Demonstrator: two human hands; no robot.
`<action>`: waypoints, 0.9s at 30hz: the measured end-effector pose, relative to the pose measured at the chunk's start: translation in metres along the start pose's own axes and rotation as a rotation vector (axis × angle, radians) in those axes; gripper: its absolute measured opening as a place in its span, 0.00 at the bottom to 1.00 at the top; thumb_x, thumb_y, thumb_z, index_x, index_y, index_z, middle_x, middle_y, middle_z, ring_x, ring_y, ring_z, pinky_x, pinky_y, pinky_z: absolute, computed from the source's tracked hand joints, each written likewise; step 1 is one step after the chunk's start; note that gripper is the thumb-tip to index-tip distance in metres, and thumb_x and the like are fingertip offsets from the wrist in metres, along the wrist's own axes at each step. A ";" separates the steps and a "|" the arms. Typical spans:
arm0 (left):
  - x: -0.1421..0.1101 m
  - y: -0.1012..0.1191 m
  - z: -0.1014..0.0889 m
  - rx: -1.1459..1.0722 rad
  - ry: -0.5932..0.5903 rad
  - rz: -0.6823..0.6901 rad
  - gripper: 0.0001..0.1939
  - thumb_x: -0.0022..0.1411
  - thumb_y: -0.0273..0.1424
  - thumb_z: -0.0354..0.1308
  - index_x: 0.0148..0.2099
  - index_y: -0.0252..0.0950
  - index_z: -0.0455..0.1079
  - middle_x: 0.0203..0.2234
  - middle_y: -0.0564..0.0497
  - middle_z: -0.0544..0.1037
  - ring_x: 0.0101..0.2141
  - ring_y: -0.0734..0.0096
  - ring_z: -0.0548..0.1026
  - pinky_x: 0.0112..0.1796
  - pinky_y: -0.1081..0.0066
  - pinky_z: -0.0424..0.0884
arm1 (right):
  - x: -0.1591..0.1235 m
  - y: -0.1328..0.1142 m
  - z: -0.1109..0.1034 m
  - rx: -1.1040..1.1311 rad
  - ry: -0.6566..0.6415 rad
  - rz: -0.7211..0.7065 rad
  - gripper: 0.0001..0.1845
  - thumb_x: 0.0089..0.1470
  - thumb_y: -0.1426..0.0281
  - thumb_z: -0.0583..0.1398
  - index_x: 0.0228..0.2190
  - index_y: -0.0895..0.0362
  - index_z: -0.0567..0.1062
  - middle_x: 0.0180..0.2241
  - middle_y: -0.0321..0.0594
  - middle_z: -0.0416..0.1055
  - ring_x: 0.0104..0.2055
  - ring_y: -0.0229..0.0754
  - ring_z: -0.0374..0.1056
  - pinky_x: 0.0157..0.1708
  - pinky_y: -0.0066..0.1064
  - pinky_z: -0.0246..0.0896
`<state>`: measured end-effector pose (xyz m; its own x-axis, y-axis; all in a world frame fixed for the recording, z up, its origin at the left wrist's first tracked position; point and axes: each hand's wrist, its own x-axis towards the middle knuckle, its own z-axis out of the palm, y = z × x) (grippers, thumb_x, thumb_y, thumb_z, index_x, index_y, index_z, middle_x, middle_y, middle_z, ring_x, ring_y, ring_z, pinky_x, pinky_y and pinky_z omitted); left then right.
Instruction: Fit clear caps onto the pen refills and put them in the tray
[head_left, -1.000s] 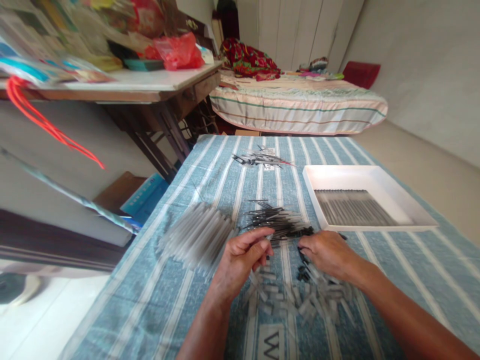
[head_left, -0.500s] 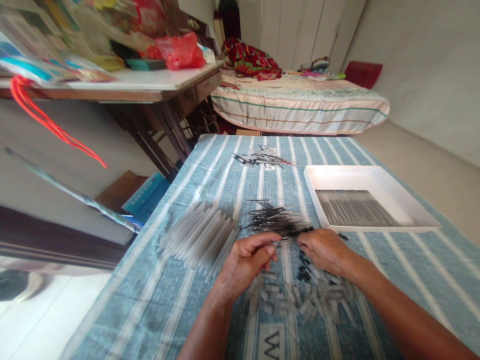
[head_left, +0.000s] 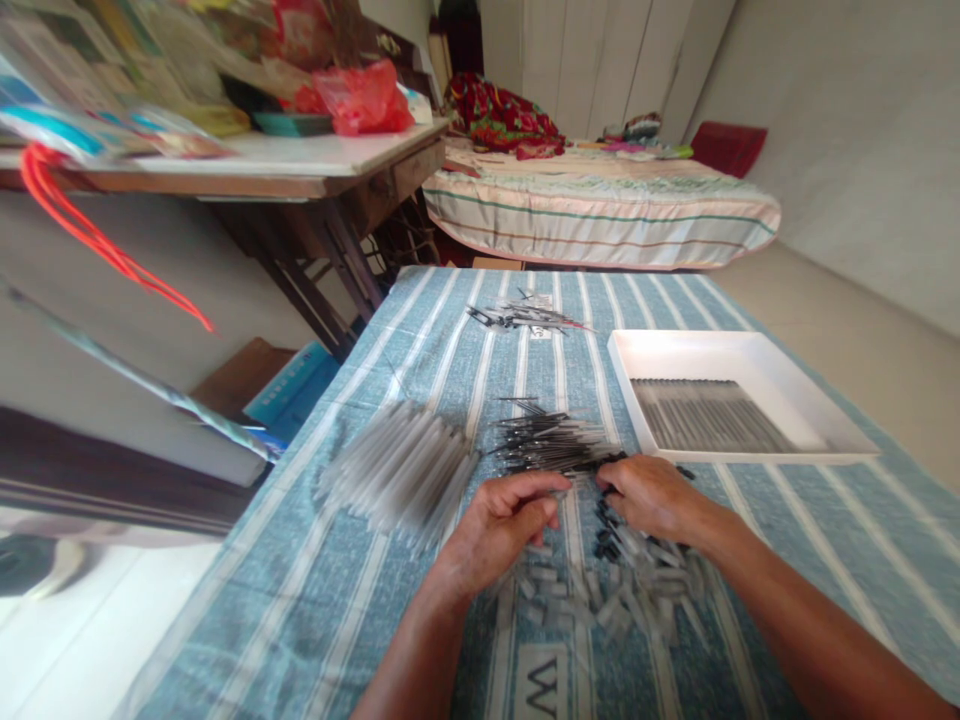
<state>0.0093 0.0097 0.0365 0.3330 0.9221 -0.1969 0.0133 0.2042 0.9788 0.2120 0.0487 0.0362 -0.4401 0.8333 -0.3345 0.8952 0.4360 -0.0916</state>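
My left hand (head_left: 499, 525) and my right hand (head_left: 654, 495) meet over a blue striped cloth (head_left: 375, 600). The left fingers are curled in a pinch around a thin dark refill at the near edge of the pile of black pen refills (head_left: 551, 442). The right hand's fingers are bent down onto the same pile's right end, gripping something small I cannot make out. Clear pen barrels (head_left: 401, 470) lie heaped to the left of my left hand. Small clear caps (head_left: 600, 590) are scattered below both hands, with a few black tips (head_left: 606, 535) among them.
A white tray (head_left: 757, 350) holding a row of assembled pens (head_left: 701, 415) stands at the right. A smaller heap of dark parts (head_left: 525, 317) lies farther back. Beyond are a cluttered wooden table (head_left: 285, 165) at left and a bed (head_left: 600, 205).
Both hands have drifted slightly closer together at the refill pile. The left thumb and fingers have closed tighter. Everything else stays put.
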 end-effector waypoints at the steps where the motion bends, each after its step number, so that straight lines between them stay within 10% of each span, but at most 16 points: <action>1: 0.000 0.000 0.000 0.003 -0.001 0.001 0.11 0.54 0.29 0.55 0.40 0.36 0.74 0.21 0.54 0.73 0.18 0.80 0.63 0.19 0.78 0.57 | 0.000 0.000 0.000 0.010 0.009 0.002 0.08 0.48 0.72 0.54 0.29 0.56 0.74 0.29 0.43 0.75 0.33 0.46 0.71 0.27 0.29 0.51; 18: -0.002 0.004 0.002 -0.010 -0.027 -0.019 0.13 0.53 0.29 0.57 0.43 0.36 0.75 0.20 0.54 0.72 0.18 0.79 0.63 0.20 0.77 0.60 | -0.019 -0.016 0.006 1.210 0.356 -0.159 0.08 0.47 0.66 0.61 0.29 0.59 0.75 0.24 0.36 0.69 0.22 0.33 0.63 0.22 0.25 0.60; 27: -0.002 0.005 0.002 -0.012 -0.059 -0.005 0.13 0.53 0.29 0.57 0.42 0.37 0.75 0.20 0.54 0.73 0.19 0.78 0.64 0.21 0.77 0.61 | -0.016 -0.022 0.011 1.301 0.378 -0.159 0.07 0.47 0.67 0.61 0.29 0.58 0.75 0.22 0.35 0.69 0.20 0.33 0.65 0.21 0.25 0.63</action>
<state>0.0108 0.0085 0.0418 0.3879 0.9003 -0.1975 0.0035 0.2129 0.9771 0.2004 0.0216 0.0329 -0.3471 0.9377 0.0180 0.1589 0.0777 -0.9842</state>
